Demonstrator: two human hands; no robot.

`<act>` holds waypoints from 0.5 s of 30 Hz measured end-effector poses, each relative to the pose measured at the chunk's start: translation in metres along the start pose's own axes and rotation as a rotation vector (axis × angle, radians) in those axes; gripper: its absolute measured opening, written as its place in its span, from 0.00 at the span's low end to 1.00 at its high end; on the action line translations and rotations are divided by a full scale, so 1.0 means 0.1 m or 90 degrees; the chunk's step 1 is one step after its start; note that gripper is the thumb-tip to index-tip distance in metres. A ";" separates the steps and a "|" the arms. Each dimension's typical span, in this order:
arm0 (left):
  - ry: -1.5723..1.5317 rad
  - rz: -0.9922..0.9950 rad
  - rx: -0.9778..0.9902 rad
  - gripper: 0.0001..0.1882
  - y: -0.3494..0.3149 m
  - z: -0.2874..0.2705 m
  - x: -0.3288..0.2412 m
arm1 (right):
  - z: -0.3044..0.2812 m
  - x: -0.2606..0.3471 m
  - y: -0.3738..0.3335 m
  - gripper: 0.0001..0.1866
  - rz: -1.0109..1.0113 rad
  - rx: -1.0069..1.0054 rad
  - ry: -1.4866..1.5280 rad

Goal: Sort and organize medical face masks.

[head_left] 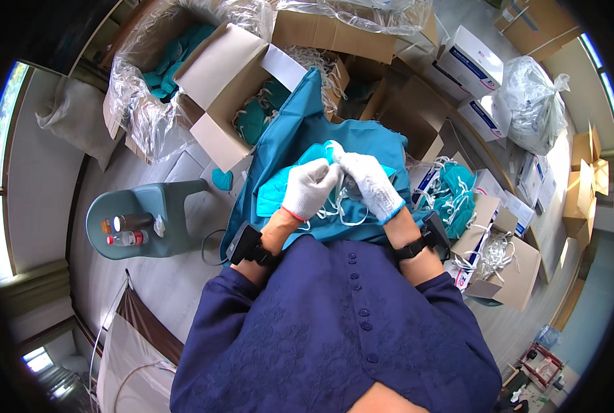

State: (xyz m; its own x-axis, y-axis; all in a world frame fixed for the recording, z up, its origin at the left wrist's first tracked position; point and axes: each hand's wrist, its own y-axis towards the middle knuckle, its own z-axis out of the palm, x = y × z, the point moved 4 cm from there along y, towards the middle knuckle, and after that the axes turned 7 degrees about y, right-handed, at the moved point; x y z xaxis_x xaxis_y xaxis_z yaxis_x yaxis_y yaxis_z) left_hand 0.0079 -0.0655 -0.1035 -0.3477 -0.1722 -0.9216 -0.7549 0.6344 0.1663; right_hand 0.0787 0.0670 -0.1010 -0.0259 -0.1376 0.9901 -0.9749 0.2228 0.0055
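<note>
Both my hands wear white knit gloves and meet over a teal cloth spread across my lap. A teal face mask with a pale edge shows just beyond my fingertips. My left hand is closed, its thumb and fingers pinched at the mask's near side. My right hand has its fingers closed on the mask's edge beside the left fingertips. What exactly lies between the fingers is partly hidden. White elastic straps hang below the hands. Another teal mask lies on the cloth by my left hand.
Ahead stand an open carton of teal masks and a plastic-lined box. At right are a pile of strapped masks, a carton of white straps and white boxes. A green stool at left holds bottles.
</note>
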 end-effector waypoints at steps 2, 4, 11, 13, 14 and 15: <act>-0.040 -0.082 -0.031 0.18 0.02 -0.09 0.03 | 0.00 -0.05 -0.10 0.15 0.084 -0.033 0.107; -0.079 -0.111 -0.013 0.17 0.04 -0.14 0.03 | 0.03 -0.06 -0.15 0.16 -0.110 -0.096 0.050; 0.100 -0.010 0.239 0.14 -0.02 -0.03 -0.01 | 0.08 -0.01 -0.17 0.20 0.302 -0.046 0.338; 0.103 0.066 0.219 0.14 -0.07 0.02 -0.03 | 0.09 0.04 -0.18 0.20 0.458 0.033 0.329; 0.106 0.142 0.197 0.15 -0.09 0.03 -0.10 | 0.08 -0.01 -0.17 0.20 0.438 0.048 0.299; 0.106 0.141 0.201 0.15 -0.11 0.03 -0.13 | 0.11 -0.05 -0.20 0.20 0.439 0.046 0.302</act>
State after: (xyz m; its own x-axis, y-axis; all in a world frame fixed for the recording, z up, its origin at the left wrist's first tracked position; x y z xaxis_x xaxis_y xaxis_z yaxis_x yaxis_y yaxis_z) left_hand 0.0224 -0.0679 -0.0948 -0.5879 -0.1085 -0.8016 -0.4526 0.8654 0.2148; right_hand 0.0963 0.0529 -0.1074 -0.5411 0.4307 0.7223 -0.7869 0.0437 -0.6155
